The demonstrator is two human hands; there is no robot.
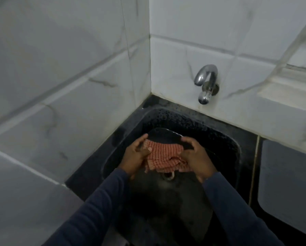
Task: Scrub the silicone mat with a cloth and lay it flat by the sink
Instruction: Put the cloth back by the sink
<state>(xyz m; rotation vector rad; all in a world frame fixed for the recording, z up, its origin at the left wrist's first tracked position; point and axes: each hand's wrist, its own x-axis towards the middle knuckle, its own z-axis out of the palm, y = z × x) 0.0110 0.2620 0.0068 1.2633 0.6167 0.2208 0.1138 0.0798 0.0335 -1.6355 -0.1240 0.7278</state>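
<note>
A dark silicone mat (163, 137) is held over the black sink (225, 139), its rounded far edge sticking up past my hands. A red-and-white checked cloth (163, 158) lies bunched on the mat's near side. My left hand (137, 156) grips the mat's left edge, with the thumb on the cloth. My right hand (195, 158) grips the mat's right edge and the cloth, fingers curled over the top. Much of the mat is hidden under the cloth and hands.
A chrome tap (206, 82) juts from the white tiled wall above the sink's far rim. The drain (168, 175) shows just below the cloth. A dark counter strip (255, 167) runs right of the sink, beside a white unit (287, 183).
</note>
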